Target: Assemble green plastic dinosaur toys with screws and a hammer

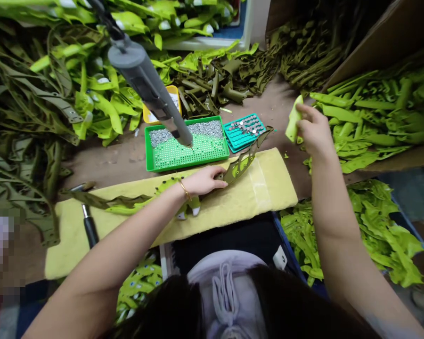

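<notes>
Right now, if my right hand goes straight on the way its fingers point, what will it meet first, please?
The right hand holds a lime-green strap piece and points up and left. Past the brown work surface, it would probably meet the pile of olive straps first, though depth is hard to judge.

Two hands show: one left hand at lower centre, wearing one gold bracelet, and one right hand at right. Mid-frame are one green tray, one teal tray, one yellow tray, one gray tube and one yellow felt pad. Lower left lies one black-handled tool. One olive strap crosses the pad; one lime piece sits at the right hand.
</notes>
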Motion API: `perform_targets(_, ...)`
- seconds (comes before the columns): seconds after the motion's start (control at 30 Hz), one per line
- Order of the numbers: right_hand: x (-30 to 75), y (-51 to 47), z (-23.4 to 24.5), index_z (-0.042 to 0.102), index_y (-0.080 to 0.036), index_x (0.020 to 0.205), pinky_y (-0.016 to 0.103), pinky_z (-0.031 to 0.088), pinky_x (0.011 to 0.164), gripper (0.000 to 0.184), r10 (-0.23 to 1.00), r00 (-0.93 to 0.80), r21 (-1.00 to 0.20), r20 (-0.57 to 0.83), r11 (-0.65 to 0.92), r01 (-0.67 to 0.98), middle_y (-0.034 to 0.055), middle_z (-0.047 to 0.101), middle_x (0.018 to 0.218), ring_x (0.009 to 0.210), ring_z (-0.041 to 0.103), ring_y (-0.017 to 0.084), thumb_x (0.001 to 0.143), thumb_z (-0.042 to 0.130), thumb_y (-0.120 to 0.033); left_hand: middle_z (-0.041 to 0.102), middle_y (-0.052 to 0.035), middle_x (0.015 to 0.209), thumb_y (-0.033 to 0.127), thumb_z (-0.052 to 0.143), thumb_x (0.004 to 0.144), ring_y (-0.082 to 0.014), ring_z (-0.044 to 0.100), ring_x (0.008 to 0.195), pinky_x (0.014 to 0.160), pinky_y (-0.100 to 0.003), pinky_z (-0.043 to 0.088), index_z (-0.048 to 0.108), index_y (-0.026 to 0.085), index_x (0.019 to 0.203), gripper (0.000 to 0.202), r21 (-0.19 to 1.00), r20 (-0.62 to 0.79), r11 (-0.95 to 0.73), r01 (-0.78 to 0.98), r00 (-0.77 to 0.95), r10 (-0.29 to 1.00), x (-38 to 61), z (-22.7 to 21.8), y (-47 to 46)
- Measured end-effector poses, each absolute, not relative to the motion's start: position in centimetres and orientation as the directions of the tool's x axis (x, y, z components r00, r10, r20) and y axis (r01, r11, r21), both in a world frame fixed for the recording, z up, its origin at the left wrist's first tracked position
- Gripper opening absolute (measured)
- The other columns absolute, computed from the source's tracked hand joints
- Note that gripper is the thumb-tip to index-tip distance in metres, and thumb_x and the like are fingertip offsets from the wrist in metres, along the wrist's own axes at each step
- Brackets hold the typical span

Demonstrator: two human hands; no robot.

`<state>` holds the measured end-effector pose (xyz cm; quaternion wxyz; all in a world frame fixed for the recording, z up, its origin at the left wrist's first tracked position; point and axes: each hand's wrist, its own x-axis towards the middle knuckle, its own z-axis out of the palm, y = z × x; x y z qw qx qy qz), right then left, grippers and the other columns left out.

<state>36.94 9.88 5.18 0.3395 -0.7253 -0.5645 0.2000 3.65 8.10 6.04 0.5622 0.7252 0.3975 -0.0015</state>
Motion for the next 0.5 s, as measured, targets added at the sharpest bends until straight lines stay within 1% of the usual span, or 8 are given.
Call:
perform_targets(0.07,35.0,7.1,4.8,0.04,-0.02,0.14,0.04,0.05,0.089,0.059,0.99,0.109,-0.783,0.085,-0.001,0.622,0.0108,0.061,0.122,0.101,0.062,0.02,0.082,0.041,-0.013,0.067,-0.0036,0.09,0.041,0.06,0.069,-0.021,0.06,0.083,0.075,-0.03,0.045,0.062,0.016,0.098,0.039,0.794,-0.48,-0.042,0.606,0.669,0.567,3.4,5.8,8.2)
perform_targets(0.1,34.0,5.7,4.6,0.046,-0.022,0.136,0.042,0.049,0.089,0.055,0.995,0.058,-0.749,0.079,0.02,0.663,0.0096,0.063,0.116,0.1,0.061,0.021,0.081,0.045,-0.014,0.067,-0.0034,0.089,0.042,0.06,0.069,-0.0207,0.06,0.082,0.075,-0.03,0.044,0.062,0.016,0.098,0.039,0.789,-0.489,-0.04,0.613,0.666,0.563,3.3,5.6,8.3)
perform_targets(0.23,31.7,2.6,4.7,0.069,-0.02,0.1,0.056,0.041,0.092,0.024,0.977,0.108,-0.342,0.186,-0.039,0.939,0.0135,0.063,0.102,0.106,0.053,0.032,0.081,0.054,-0.023,0.066,-0.0031,0.089,0.042,0.061,0.069,-0.0202,0.059,0.081,0.074,-0.03,0.044,0.062,0.016,0.098,0.039,0.808,-0.476,-0.038,0.589,0.689,0.547,3.3,4.7,8.5)
perform_targets(0.3,31.7,2.3,5.4,0.068,-0.019,0.088,0.055,0.04,0.093,0.016,0.952,0.123,-0.303,0.28,-0.034,0.952,0.0141,0.06,0.108,0.111,0.05,0.033,0.081,0.058,-0.029,0.066,-0.0025,0.087,0.042,0.062,0.07,-0.0193,0.059,0.08,0.074,-0.03,0.045,0.062,0.016,0.097,0.038,0.828,-0.467,-0.005,0.561,0.694,0.548,3.2,4.4,8.4)
perform_targets(0.33,31.7,2.2,5.8,0.065,-0.019,0.087,0.052,0.041,0.092,0.015,0.944,0.121,-0.371,0.306,0.001,0.929,0.0131,0.059,0.11,0.111,0.051,0.031,0.081,0.059,-0.031,0.066,-0.0019,0.085,0.041,0.063,0.069,-0.0187,0.059,0.078,0.074,-0.03,0.045,0.063,0.016,0.096,0.037,0.839,-0.468,0.03,0.544,0.691,0.551,3.2,4.3,8.4)
perform_targets(0.4,31.4,2.3,6.3,0.06,-0.021,0.093,0.042,0.048,0.083,0.018,0.949,0.133,-0.619,0.284,0.076,0.782,0.009,0.061,0.103,0.097,0.058,0.022,0.084,0.055,-0.036,0.066,-0.0011,0.083,0.039,0.066,0.068,-0.0173,0.06,0.075,0.073,-0.03,0.046,0.063,0.017,0.094,0.034,0.852,-0.494,0.149,0.502,0.675,0.548,3.2,4.2,8.3)
perform_targets(0.47,30.4,2.3,6.5,0.054,-0.023,0.1,0.031,0.05,0.065,0.021,0.979,0.138,-0.855,0.148,0.056,0.516,0.0023,0.062,0.083,0.071,0.059,0.014,0.088,0.049,-0.039,0.066,-0.0016,0.082,0.037,0.07,0.068,-0.016,0.06,0.073,0.073,-0.031,0.048,0.064,0.017,0.09,0.03,0.837,-0.545,0.312,0.45,0.634,0.548,3.3,4.3,8.2)
perform_targets(0.5,29.7,2.3,6.4,0.052,-0.024,0.1,0.028,0.048,0.057,0.022,0.991,0.12,-0.921,0.056,0.005,0.39,-0.0007,0.06,0.073,0.061,0.056,0.012,0.089,0.047,-0.042,0.067,-0.0025,0.083,0.037,0.071,0.069,-0.0156,0.06,0.071,0.072,-0.031,0.049,0.064,0.017,0.088,0.029,0.818,-0.575,0.392,0.42,0.607,0.549,3.4,4.3,8.1)
